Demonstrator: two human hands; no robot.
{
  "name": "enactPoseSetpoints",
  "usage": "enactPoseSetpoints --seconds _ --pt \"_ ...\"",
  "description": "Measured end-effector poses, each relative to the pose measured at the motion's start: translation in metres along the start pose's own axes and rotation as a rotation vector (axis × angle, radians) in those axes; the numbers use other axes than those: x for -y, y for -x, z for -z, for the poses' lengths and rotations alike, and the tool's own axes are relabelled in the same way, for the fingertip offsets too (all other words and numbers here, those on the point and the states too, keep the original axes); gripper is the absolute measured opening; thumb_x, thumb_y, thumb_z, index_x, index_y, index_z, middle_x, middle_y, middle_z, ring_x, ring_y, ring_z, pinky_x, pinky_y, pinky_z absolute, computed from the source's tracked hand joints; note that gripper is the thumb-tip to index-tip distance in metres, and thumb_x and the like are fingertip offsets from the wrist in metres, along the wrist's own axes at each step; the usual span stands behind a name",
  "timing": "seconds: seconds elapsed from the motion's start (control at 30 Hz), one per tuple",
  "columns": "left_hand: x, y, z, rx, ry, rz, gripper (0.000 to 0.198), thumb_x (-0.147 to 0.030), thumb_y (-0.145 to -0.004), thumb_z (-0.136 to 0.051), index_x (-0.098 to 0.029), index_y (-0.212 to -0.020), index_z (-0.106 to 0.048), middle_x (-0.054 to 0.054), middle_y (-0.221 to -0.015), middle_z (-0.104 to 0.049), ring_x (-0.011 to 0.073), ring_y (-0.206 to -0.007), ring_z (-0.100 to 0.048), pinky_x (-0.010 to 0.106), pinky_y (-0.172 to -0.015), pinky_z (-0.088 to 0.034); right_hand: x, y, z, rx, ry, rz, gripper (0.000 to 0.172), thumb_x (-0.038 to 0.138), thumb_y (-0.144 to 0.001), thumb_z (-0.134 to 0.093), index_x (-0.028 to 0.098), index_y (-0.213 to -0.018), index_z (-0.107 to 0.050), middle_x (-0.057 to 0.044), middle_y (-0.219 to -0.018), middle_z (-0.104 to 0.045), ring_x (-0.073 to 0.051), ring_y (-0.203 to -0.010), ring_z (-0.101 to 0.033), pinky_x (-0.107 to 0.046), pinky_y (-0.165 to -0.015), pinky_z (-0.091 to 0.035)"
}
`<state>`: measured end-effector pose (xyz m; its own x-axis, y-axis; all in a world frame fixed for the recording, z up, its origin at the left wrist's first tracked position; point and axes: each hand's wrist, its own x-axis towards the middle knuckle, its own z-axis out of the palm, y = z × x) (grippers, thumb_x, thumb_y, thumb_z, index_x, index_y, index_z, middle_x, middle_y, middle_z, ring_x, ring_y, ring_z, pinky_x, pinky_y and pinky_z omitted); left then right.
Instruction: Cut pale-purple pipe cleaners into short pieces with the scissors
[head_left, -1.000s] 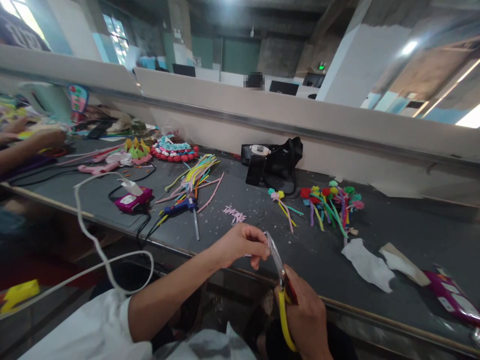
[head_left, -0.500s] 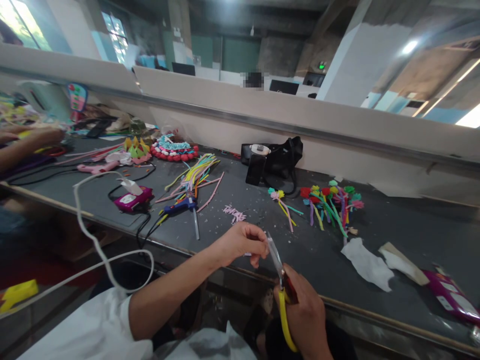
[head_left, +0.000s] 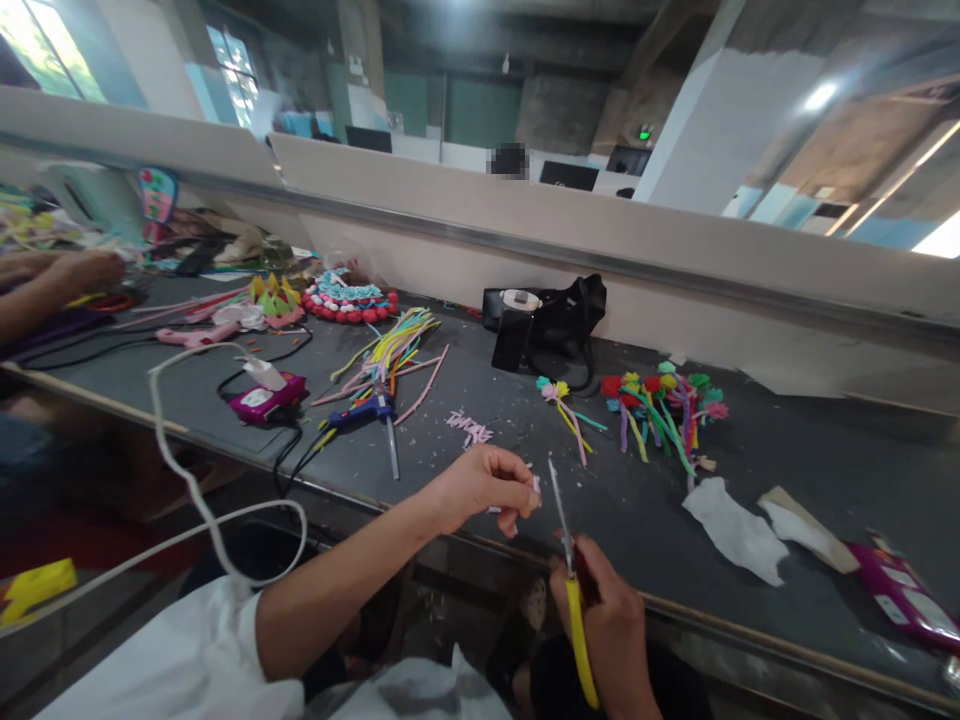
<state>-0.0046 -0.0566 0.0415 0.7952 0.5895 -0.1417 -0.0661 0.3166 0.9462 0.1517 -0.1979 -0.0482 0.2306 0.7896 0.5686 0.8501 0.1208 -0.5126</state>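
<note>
The left hand (head_left: 484,486) pinches a small pink foam scrap (head_left: 533,484). Just beside it but not touching, the right hand (head_left: 604,628) clasps yellow-handled steel scissors (head_left: 568,545), whose blades look shut. Beyond the scissors lie cut pink fringe pieces (head_left: 469,428). To the right of the scissors are finished multicoloured foam flowers (head_left: 660,405), and well to their left are uncut coloured foam strips (head_left: 394,350), so part of the work looks done.

Yellow handle, silver blades on scissors (head_left: 581,640) – worktop (head_left: 787,450) dk grey; glue gun (head_left: 360,412) blue; bag (head_left: 555,320) black; flowers (head_left: 664,405) multicolour – red, green, pink
</note>
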Motion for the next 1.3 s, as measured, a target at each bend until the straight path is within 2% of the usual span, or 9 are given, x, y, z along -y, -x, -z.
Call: enactPoseSetpoints --seconds 0.13,0.27,0.47,0.57,0.67,1.0,1.3 --pt "0.001 -0.001 0.0 -0.02 0.021 -0.017 0.017 -0.022 -0.061 -0.077 -0.011 -0.062 -0.064 -0.002 -0.053 -0.061 0.006 -0.037 -0.048 0.022 -0.044 -0.051 0.005 -0.01 0.004 -0.014 -0.079 -0.091 0.023 0.032 -0.085 -0.054 0.017 -0.096 -0.068 -0.003 -0.084 -0.073 -0.014 -0.07 -0.069 -0.02 -0.065 -0.053" --pt "0.004 -0.002 -0.002 -0.034 0.016 -0.045 0.017 -0.023 -0.062 -0.076 -0.011 -0.062 -0.064 -0.002 -0.05 -0.059 0.0059 -0.038 -0.049 0.02 -0.043 -0.048 0.011 -0.019 0.005 0.007 -0.14 -0.16 0.026 0.035 -0.085 -0.056 0.018 -0.1 -0.068 -0.003 -0.087 -0.073 -0.014 -0.068 -0.069 -0.02 -0.063 -0.054" --pt "0.002 0.0 0.001 -0.035 0.088 -0.039 0.016 -0.022 -0.061 -0.076 -0.011 -0.066 -0.065 -0.002 -0.054 -0.062 0.0066 -0.037 -0.048 0.023 -0.044 -0.049 0.007 -0.016 -0.002 0.049 -0.116 -0.068 0.03 0.031 -0.086 -0.055 0.017 -0.111 -0.062 -0.007 -0.101 -0.071 -0.018 -0.086 -0.068 -0.026 -0.077 -0.054" --pt "0.0 0.002 0.004 0.001 0.076 -0.021 0.015 -0.02 -0.06 -0.076 -0.011 -0.065 -0.065 -0.001 -0.052 -0.06 0.0065 -0.036 -0.048 0.022 -0.043 -0.048 0.002 -0.009 -0.005 0.094 -0.088 -0.018 0.032 0.025 -0.085 -0.055 0.015 -0.115 -0.06 -0.009 -0.102 -0.069 -0.019 -0.09 -0.067 -0.028 -0.077 -0.054" --pt "0.0 0.003 0.004 0.021 0.064 -0.011 0.012 -0.018 -0.06 -0.074 -0.01 -0.063 -0.066 -0.001 -0.051 -0.06 0.0061 -0.037 -0.048 0.021 -0.043 -0.047 0.002 -0.006 -0.005 0.085 -0.042 0.039 0.033 0.022 -0.084 -0.054 0.016 -0.116 -0.058 -0.009 -0.102 -0.068 -0.02 -0.092 -0.066 -0.031 -0.077 -0.055" --pt "0.002 0.002 0.001 0.051 0.052 -0.024 0.008 -0.016 -0.06 -0.071 -0.01 -0.062 -0.066 -0.002 -0.05 -0.059 0.0057 -0.037 -0.046 0.021 -0.044 -0.048 0.007 -0.012 0.001 0.024 0.022 0.103 0.03 0.023 -0.086 -0.052 0.016 -0.114 -0.059 -0.009 -0.097 -0.07 -0.02 -0.086 -0.068 -0.031 -0.072 -0.056" --pt "0.003 0.002 0.002 0.063 0.044 0.01 0.014 -0.021 -0.059 -0.075 -0.011 -0.063 -0.067 -0.002 -0.05 -0.06 0.0058 -0.037 -0.047 0.021 -0.044 -0.048 0.005 -0.009 0.001 -0.009 0.025 0.152 0.029 0.02 -0.085 -0.051 0.015 -0.111 -0.062 -0.008 -0.092 -0.071 -0.019 -0.081 -0.069 -0.03 -0.071 -0.056"
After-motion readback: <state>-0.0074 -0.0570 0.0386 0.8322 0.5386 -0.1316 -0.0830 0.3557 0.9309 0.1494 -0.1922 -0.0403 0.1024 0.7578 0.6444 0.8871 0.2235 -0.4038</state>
